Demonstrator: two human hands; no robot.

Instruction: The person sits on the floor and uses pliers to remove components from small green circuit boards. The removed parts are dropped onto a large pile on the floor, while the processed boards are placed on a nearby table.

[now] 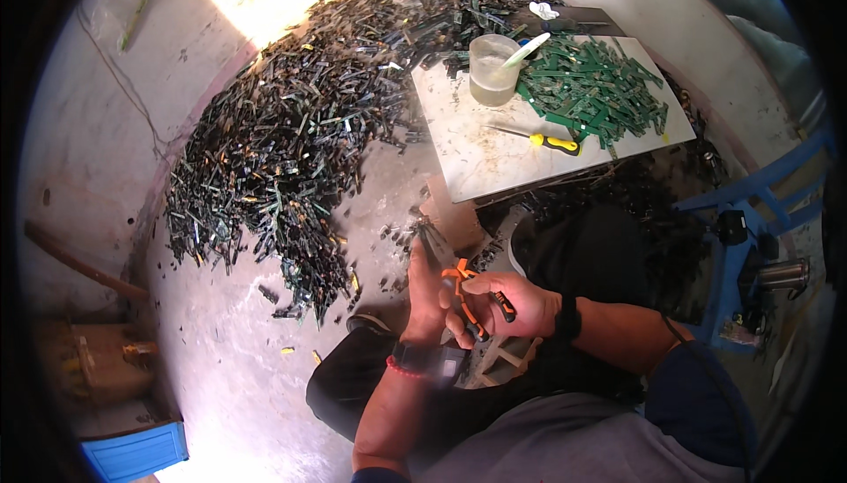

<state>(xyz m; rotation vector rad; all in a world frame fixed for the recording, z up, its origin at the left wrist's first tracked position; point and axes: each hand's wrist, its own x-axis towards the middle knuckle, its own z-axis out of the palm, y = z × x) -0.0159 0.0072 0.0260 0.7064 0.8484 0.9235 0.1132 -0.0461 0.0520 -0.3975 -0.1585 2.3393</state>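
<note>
Low in front of my lap, my right hand (pixel 516 302) is closed round a pair of pliers (pixel 477 311) with orange and black handles. A narrow dark grey form, which looks like the pliers' jaws, points up and to the left beside my left hand (pixel 425 296). The left hand is close against the tool, its fingers pressed together and pointing away from me; what they hold is too small and blurred to name. Small dark fragments (pixel 401 234) lie on the floor just beyond my fingertips.
A large heap of dark strips (pixel 273 157) covers the floor ahead and left. On a pale board (pixel 459 161) are green strips (pixel 587 86), a cup of cloudy liquid (pixel 494 73) with a white-handled tool, and a yellow-handled screwdriver (pixel 551 142). A blue chair (pixel 737 218) stands right.
</note>
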